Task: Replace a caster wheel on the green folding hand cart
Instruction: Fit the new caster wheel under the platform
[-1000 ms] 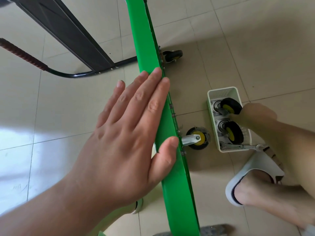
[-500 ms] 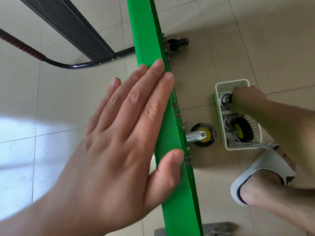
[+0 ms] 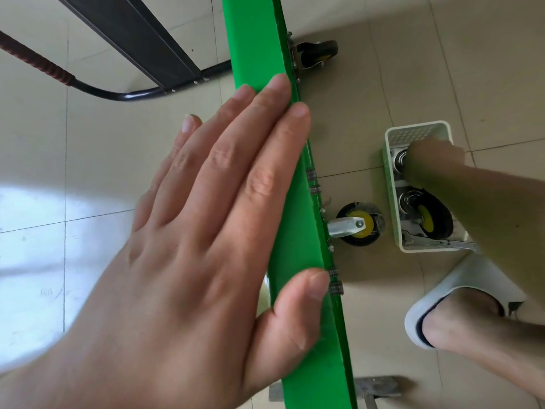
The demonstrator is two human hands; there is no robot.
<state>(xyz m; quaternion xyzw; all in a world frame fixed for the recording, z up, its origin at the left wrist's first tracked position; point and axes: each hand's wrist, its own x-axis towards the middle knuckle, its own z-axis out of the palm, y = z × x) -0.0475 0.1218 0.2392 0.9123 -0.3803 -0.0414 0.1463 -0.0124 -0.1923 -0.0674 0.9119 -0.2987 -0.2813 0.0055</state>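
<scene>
Counted one green hand cart (image 3: 259, 39) with two casters fitted, far caster (image 3: 317, 54) and near caster (image 3: 358, 224). Recorded one white basket (image 3: 418, 131) holding two loose casters, upper caster (image 3: 399, 160) part-hidden and lower caster (image 3: 430, 216), plus one metal tool (image 3: 439, 245); four casters in all. Also noted two hands, left hand (image 3: 182, 261) and right hand (image 3: 433, 157), one slippered foot (image 3: 460, 317), one black handle tube (image 3: 124, 95) with one red grip (image 3: 38, 59), and one flat black bar (image 3: 132, 28).

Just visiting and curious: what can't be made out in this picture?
Head view:
Right hand: fingers down in the white basket, hidden by its back; grip unclear.
Far wheel in the basket: mostly under that hand.
Green cart: edge-on, cut off top and bottom.
Grey metal piece at the bottom edge: blurred, cut off.
</scene>
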